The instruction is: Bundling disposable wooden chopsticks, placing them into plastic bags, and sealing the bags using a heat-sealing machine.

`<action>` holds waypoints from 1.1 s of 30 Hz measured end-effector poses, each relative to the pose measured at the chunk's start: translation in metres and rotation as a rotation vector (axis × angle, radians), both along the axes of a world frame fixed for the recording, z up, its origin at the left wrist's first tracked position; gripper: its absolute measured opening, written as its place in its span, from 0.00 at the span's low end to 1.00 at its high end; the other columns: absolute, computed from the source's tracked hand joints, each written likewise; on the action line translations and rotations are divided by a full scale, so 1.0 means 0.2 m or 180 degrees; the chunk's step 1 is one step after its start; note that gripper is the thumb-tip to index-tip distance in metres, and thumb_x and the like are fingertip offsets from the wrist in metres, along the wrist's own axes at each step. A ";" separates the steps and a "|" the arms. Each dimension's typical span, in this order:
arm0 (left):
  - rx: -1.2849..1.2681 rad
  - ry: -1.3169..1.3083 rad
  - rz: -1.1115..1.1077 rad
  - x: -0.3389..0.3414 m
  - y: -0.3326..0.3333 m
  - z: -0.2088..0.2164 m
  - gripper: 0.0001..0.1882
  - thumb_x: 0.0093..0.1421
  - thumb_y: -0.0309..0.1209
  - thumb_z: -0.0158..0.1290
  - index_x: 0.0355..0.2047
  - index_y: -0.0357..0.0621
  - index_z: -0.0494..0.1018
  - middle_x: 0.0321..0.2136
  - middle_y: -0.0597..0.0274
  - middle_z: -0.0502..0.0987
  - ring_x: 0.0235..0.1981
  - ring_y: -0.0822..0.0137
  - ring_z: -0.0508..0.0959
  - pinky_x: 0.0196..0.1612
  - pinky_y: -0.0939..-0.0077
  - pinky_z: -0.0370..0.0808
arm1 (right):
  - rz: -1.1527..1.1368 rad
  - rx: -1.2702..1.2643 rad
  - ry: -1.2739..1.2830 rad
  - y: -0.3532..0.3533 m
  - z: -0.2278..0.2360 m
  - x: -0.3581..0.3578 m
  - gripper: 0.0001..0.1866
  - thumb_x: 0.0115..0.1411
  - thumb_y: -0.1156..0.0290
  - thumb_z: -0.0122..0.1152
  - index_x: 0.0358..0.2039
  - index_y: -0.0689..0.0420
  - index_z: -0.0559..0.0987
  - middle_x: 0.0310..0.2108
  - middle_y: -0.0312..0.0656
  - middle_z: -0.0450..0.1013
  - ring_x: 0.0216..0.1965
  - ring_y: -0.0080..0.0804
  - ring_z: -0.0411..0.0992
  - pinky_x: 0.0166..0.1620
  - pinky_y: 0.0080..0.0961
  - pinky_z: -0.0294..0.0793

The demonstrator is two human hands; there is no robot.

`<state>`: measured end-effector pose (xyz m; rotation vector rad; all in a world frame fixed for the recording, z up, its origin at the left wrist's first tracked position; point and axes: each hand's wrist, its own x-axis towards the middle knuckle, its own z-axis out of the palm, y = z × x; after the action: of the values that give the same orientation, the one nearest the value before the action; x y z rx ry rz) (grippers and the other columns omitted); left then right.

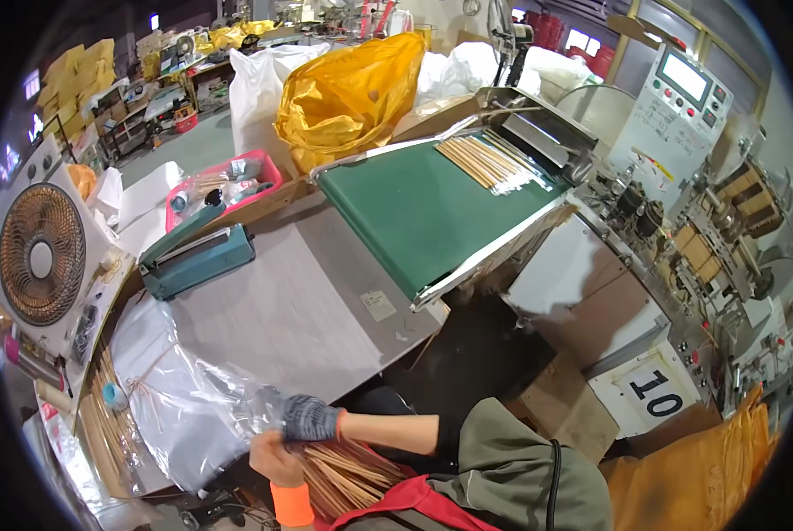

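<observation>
In front of my body, at the lower middle, both hands are close together at the end of a clear plastic bag (237,403). My left hand (274,458), bare with an orange band at the wrist, has its fingers curled in at the bag's edge. Wearing a grey knitted glove, my right hand (311,418) is closed on the plastic just above it. A bundle of thin wooden sticks (352,478) lies against my lap, its ends beside my hands. More clear plastic bags (162,398) are spread flat to the left, over the table's edge.
A blue-green heat sealer (200,264) stands on the grey table (272,310). Behind it is a pink basket (277,168) of bottles. The green conveyor (405,212) carries wooden sticks (494,164). A fan (42,255) stands left; a control panel (675,102) rises right.
</observation>
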<state>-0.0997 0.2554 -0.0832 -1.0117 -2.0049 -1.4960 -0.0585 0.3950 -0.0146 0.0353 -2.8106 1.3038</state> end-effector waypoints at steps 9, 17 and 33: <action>-0.1117 -0.2221 -0.0258 0.32 -0.50 -0.21 0.09 0.57 0.34 0.53 0.34 0.42 0.72 0.38 0.56 0.74 0.37 0.58 0.74 0.42 0.67 0.72 | -0.0625 -0.0442 0.0595 -0.19 -0.50 0.75 0.38 0.58 0.54 0.54 0.63 0.56 0.52 0.65 0.49 0.44 0.64 0.42 0.48 0.63 0.27 0.49; -0.0658 -0.1732 0.0007 0.19 -0.29 -0.20 0.08 0.51 0.20 0.49 0.33 0.35 0.68 0.28 0.57 0.72 0.30 0.64 0.73 0.35 0.74 0.71 | -0.0708 0.0054 0.0303 0.12 -0.43 0.76 0.34 0.50 0.66 0.59 0.57 0.61 0.60 0.53 0.54 0.62 0.55 0.47 0.61 0.57 0.33 0.61; 0.0257 -0.2214 -0.1401 -0.10 -0.42 0.07 0.07 0.51 0.22 0.49 0.31 0.32 0.71 0.30 0.52 0.74 0.31 0.59 0.75 0.36 0.66 0.71 | 0.0585 0.0109 0.2576 0.21 -0.08 0.36 0.07 0.53 0.72 0.54 0.33 0.59 0.71 0.28 0.47 0.69 0.28 0.47 0.69 0.31 0.39 0.70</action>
<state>-0.1189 0.1720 -0.0682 -1.0355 -2.2154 -2.4088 0.0132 0.4370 -0.0307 0.6695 -2.1551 0.9566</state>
